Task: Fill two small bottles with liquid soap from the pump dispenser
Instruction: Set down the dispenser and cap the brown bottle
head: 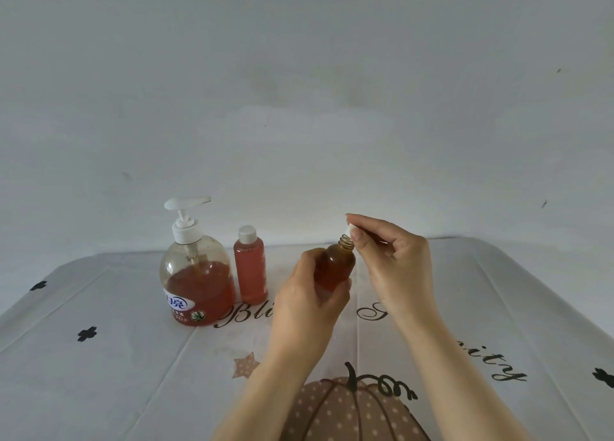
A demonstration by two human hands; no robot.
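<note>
White cap (349,230) is being pinched by the right hand's (397,261) fingertips (358,238) just above the open threaded neck (345,243). The left hand (307,296) is gripping the small bottle (335,268) around its middle, apparently lifted off the table (133,357). Light, soap-slick plastic should be wanting a firm mid-body hold.

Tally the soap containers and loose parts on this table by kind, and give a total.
1 pump dispenser
2 small bottles: the capped bottle standing by the dispenser, the open bottle gripped by the left hand
1 loose cap, pinched by the right hand
Total: 4
</note>
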